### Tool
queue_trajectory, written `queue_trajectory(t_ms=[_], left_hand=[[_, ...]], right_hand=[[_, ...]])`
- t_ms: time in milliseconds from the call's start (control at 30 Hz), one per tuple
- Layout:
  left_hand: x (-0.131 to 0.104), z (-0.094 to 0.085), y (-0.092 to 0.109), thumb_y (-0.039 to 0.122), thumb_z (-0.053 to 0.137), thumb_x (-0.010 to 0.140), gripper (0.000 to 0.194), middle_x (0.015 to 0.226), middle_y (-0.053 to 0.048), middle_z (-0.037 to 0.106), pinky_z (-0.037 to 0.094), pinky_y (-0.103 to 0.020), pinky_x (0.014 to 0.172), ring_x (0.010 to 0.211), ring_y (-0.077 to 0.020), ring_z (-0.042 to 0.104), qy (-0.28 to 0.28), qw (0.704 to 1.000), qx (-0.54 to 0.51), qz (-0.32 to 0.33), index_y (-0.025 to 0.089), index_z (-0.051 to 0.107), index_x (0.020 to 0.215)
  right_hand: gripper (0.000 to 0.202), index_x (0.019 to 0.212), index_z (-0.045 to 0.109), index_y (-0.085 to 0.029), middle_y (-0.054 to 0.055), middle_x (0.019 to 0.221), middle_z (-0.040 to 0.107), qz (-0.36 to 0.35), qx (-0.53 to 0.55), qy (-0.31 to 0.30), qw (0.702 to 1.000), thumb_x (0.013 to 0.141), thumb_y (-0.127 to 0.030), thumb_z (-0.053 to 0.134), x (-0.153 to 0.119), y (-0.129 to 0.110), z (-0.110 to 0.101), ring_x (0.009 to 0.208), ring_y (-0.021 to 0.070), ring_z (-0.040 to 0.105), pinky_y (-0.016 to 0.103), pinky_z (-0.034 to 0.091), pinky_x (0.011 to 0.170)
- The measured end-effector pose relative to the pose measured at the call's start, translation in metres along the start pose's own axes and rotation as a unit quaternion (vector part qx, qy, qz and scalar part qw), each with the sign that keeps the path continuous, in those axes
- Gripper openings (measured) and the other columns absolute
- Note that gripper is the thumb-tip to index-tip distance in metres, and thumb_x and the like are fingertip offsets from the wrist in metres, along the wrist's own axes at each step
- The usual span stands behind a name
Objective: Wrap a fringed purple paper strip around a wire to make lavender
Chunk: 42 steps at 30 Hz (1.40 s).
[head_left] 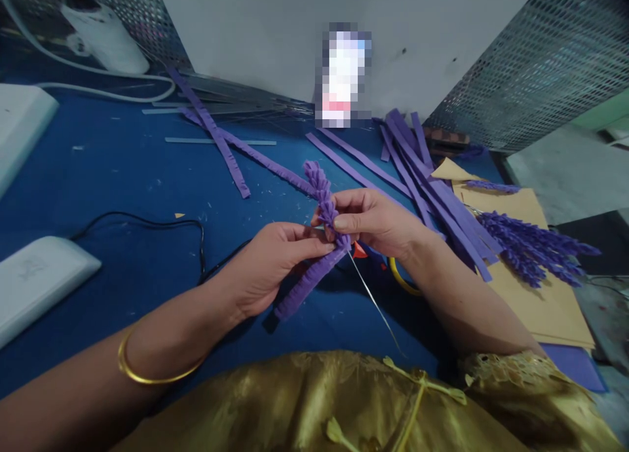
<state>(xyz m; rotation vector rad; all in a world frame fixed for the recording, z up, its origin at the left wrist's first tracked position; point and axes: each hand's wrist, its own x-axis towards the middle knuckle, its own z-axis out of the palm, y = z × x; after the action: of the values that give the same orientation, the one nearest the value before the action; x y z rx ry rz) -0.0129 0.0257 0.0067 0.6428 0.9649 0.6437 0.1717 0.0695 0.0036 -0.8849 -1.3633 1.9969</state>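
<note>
A purple fringed flower spike (324,193) on a thin wire stem (372,297) is held between my two hands, over the blue tabletop. My left hand (278,259) pinches the spike's lower end, where a purple strip (309,283) hangs down to the left. On the other side my right hand (373,223) grips the spike with thumb and fingers, just above my left thumb. The wire slants down to the right from the spike. Whether the strip is fixed to the wire under my fingers is hidden.
Purple strips (417,170) lie at the right and upper left. Finished purple sprigs (531,242) rest on brown paper (565,308). Behind stands a blurred-out bright phone-like object (344,75). Yellow-handled scissors (400,278) lie under my right wrist; white devices (44,275) are at the left.
</note>
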Motion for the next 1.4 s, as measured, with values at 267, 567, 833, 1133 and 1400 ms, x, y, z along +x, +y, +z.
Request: queue_trajectory(t_ms=[267,567,833,1133,1400], left_hand=[[0.000,0.002,-0.001,0.028,0.086,0.064,0.017,0.066,-0.004,0.070,0.040,-0.024,0.058,0.057,-0.0106,0.054,-0.003,1.000,0.008,-0.002,0.015,0.079,0.070],[0.002,0.002,-0.003,0.028,0.086,0.062,0.018,0.063,-0.003,0.067,0.035,-0.023,0.055,0.056,-0.0098,0.050,0.027,0.998,0.046,0.018,0.014,0.078,0.070],[0.003,0.000,-0.005,0.029,0.086,0.062,0.022,0.071,-0.007,0.072,0.042,-0.026,0.060,0.061,-0.0137,0.058,0.021,0.999,0.030,-0.001,0.013,0.079,0.076],[0.001,0.003,-0.004,0.023,0.088,0.059,0.024,0.070,-0.004,0.072,0.042,-0.024,0.060,0.059,-0.0113,0.058,0.017,1.000,0.013,0.004,0.014,0.080,0.079],[0.002,0.003,-0.010,0.025,0.086,0.062,0.026,0.066,-0.003,0.069,0.034,-0.024,0.053,0.055,-0.0102,0.052,0.051,0.996,0.062,0.046,0.016,0.081,0.085]], right_hand=[[0.028,0.080,0.072,-0.016,-0.001,0.071,0.063,0.005,-0.020,0.001,1.000,0.069,-0.038,0.086,-0.002,0.001,0.001,0.059,0.0090,0.052,0.022,0.040,0.055],[0.031,0.071,0.063,-0.017,-0.004,0.062,0.054,-0.005,-0.042,0.048,0.998,0.067,-0.036,0.087,-0.002,0.000,0.006,0.055,0.0084,0.044,0.023,0.034,0.053],[0.035,0.067,0.059,-0.019,-0.004,0.062,0.056,0.001,-0.031,0.073,0.997,0.062,-0.033,0.091,-0.001,0.004,0.008,0.057,0.0107,0.050,0.025,0.039,0.053],[0.039,0.067,0.054,-0.019,-0.005,0.062,0.052,0.000,-0.029,0.103,0.994,0.062,-0.033,0.090,-0.001,0.001,0.018,0.058,0.0099,0.048,0.024,0.037,0.053],[0.042,0.066,0.048,-0.019,-0.006,0.059,0.051,-0.004,-0.021,0.140,0.990,0.062,-0.032,0.088,0.002,0.010,0.026,0.055,0.0086,0.046,0.023,0.036,0.051]])
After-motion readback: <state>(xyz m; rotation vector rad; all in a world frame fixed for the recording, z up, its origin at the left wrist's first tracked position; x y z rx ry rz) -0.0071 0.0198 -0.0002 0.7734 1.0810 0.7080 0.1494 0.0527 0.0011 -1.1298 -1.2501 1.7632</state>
